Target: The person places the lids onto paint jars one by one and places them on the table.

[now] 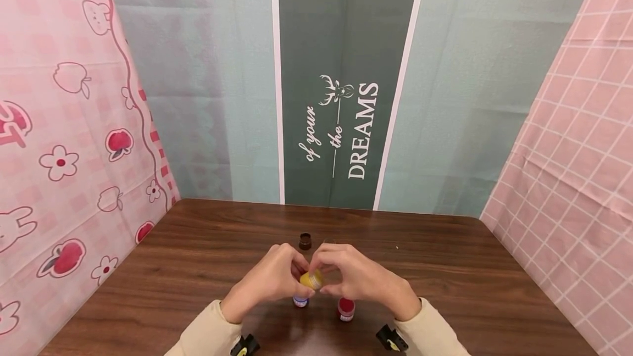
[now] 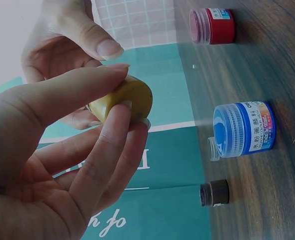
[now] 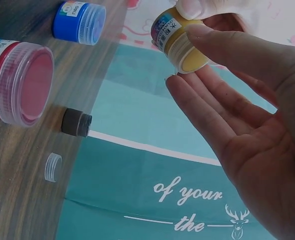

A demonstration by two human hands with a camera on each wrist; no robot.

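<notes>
Between the two hands, clear of the table, is a small yellow paint jar (image 1: pixel 310 279) with a printed label and a clear ribbed lid. My left hand (image 1: pixel 277 274) pinches its yellow base between thumb and fingers; in the left wrist view the jar (image 2: pixel 123 100) is tilted. At the lid end of the jar (image 3: pixel 180 42), my right hand (image 3: pixel 247 95) spreads its thumb and fingers, the fingertips close to the lid rim. Below the hands stand a blue paint jar (image 2: pixel 245 129) and a red paint jar (image 1: pixel 346 309), both with clear lids.
A small black jar (image 1: pixel 305 242) stands farther back on the brown wood table (image 1: pixel 222 235). Near it lies a loose clear lid (image 3: pixel 53 167). Printed cloth hangs behind the table, with pink cloths (image 1: pixel 568 142) at both sides.
</notes>
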